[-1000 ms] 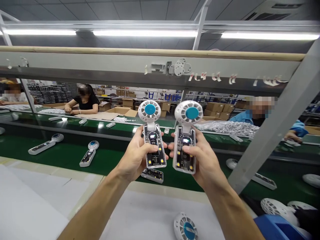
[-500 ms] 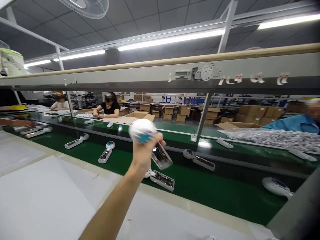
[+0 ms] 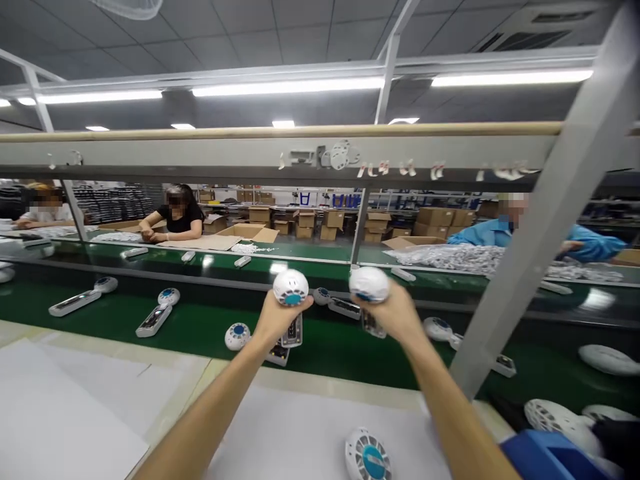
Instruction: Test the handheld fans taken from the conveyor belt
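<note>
My left hand point(image 3: 273, 319) is closed round a white handheld fan point(image 3: 290, 283), its round head with the teal centre on top and its open handle hanging below. To the right, my right hand point(image 3: 400, 310) grips a second handheld fan point(image 3: 369, 283), slightly blurred; part of its handle shows beneath the fingers. Both hands are raised over the green conveyor belt point(image 3: 200, 340). Behind my left hand and wrist lies another fan point(image 3: 237, 336), partly hidden. On the white work surface point(image 3: 290, 420) nearest me rests a fan head point(image 3: 369, 457) with a teal hub.
More fans point(image 3: 155, 320) with open handles lie along the belt. A grey slanted post point(image 3: 540, 200) stands at right, beside a blue bin point(image 3: 545, 453) and white fan parts point(image 3: 560, 417). Across the belt sit people, one in a black top point(image 3: 183, 223), one in blue sleeves point(image 3: 480, 232).
My view has turned right. My right hand has come into view holding a fan. The fan in my left hand now hangs more upright.
</note>
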The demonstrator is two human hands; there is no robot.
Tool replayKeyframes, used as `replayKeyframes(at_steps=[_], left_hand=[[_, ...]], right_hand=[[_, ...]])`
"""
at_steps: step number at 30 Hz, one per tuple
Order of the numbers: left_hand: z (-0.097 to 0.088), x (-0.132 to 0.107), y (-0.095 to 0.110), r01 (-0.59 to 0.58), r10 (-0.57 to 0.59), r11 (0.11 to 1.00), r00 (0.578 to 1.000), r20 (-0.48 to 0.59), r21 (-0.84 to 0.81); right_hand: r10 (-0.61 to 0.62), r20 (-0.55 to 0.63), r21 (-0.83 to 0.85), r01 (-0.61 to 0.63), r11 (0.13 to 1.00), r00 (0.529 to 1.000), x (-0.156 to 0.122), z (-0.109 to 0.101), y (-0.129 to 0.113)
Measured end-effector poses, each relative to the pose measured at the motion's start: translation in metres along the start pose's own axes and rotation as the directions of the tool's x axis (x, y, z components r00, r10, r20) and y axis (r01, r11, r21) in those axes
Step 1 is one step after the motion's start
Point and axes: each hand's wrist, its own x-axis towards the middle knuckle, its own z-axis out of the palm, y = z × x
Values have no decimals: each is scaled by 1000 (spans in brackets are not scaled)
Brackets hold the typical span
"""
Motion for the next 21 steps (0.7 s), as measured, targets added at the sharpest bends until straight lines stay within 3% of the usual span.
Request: replayKeyframes(at_steps=[1, 4, 8, 12, 15, 17, 21], left_hand=[[5, 4, -14, 26, -27, 999, 999, 26, 24], [14, 9, -51, 93, -104, 988, 991, 85, 123], [13, 11, -90, 127, -167, 933, 982, 92, 338], [7, 16, -113, 110, -207, 779, 974, 89, 617], [2, 20, -115, 78, -235, 643, 967, 99, 762], [-6, 19, -106, 46, -226, 582, 968, 107, 812], [-36, 6, -68, -50, -186, 571, 964, 189, 819]], right_hand=[[136, 87, -132, -124, 983, 987, 7, 16, 13], [271, 176, -223, -229, 947, 946, 12, 55, 50], [333, 177, -306, -269, 913, 926, -1, 80, 71], [363, 174, -450, -254, 856, 915, -14, 91, 71], [357, 215, -518, -204, 831, 909, -11, 94, 67], [333, 217, -536, -173, 826, 918, 1, 95, 59], [269, 243, -503, -116, 856, 932, 34, 101, 29]])
